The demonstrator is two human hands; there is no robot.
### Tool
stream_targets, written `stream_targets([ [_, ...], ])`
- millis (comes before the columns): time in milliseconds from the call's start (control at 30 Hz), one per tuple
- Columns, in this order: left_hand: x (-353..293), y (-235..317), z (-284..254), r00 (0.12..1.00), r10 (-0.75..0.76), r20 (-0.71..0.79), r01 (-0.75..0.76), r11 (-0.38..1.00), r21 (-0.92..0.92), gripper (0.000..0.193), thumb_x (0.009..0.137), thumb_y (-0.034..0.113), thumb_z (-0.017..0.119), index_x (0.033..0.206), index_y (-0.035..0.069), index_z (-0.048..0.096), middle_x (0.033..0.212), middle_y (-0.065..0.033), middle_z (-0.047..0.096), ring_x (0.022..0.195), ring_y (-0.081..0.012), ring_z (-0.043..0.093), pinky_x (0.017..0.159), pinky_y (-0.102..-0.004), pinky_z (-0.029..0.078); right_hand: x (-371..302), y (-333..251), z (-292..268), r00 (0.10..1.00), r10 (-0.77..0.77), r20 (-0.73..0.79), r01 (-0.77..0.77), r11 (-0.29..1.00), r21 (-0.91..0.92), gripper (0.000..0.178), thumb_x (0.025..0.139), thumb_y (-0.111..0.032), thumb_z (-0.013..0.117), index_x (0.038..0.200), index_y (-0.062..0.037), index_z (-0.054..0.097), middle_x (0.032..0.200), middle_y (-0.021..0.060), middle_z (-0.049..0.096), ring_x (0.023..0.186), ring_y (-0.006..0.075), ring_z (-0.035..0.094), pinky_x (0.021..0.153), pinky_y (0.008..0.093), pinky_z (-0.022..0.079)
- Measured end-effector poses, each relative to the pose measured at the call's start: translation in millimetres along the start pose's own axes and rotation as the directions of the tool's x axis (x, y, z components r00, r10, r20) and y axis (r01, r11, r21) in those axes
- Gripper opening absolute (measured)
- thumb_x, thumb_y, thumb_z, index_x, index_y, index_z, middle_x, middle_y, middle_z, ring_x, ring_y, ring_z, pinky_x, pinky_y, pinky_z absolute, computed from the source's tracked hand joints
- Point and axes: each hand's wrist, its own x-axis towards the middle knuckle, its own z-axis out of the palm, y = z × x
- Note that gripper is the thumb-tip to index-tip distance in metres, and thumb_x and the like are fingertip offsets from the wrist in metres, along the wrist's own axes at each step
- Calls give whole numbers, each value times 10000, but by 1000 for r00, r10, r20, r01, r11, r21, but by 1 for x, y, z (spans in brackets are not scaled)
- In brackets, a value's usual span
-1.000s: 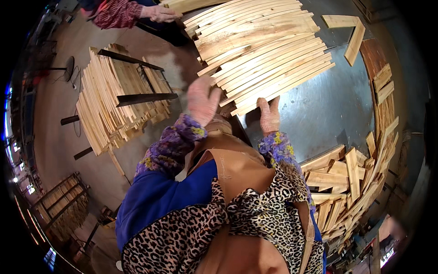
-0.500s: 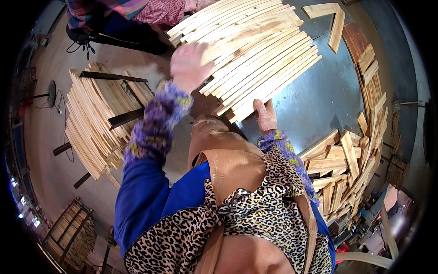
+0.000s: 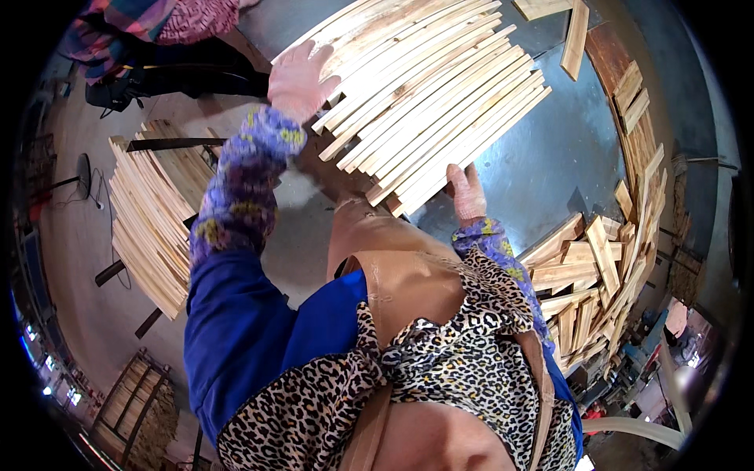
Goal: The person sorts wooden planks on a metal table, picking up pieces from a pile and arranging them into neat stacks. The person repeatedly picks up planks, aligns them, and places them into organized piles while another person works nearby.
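Many pale wooden strips (image 3: 440, 94) lie side by side on the metal tabletop in front of me, their near-left ends staggered. My left hand (image 3: 301, 82) is spread at the left ends of the farther strips, its fingertips at the wood. Beside the outermost strip, on its near-right edge, is my right hand (image 3: 466, 192). Its thumb and a finger stand apart, with the fingertips close to or touching that edge; I cannot tell which. Neither hand is wrapped around a strip.
Short wood offcuts (image 3: 581, 275) are heaped at the table's right edge. Two loose boards (image 3: 576, 39) lie at the far right. Stacked strips (image 3: 149, 220) stand on a dark metal rack at left. Another person (image 3: 181, 71) is at the far left. A floor fan (image 3: 82, 174) stands beyond the rack.
My left hand has moved left and away from me, from over the strips to their ends. The right hand stays beside the near edge. The view has shifted slightly.
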Motion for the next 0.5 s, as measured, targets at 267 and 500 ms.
stream_targets([
  [267, -175, 60, 37, 903, -240, -356, 44, 877, -479, 272, 920, 150, 836, 1181, 137, 758, 1100, -108, 768, 984, -356, 720, 891, -479, 569, 18, 6, -26, 993, 117, -26, -120, 986, -113, 797, 1026, -561, 725, 1587, -31, 521, 911, -44, 605, 757, 88, 524, 686, 272, 435],
  [500, -183, 115, -7, 981, -70, 184, 135, 919, -371, 274, 960, 325, 803, 1164, 147, 763, 1021, -101, 776, 922, -374, 733, 798, -494, 580, 4, 7, -33, 968, 110, 224, -69, 980, -185, 932, 1008, -595, 732, 1678, -39, 399, 1276, 116, 694, 993, 185, 635, 860, 363, 549],
])
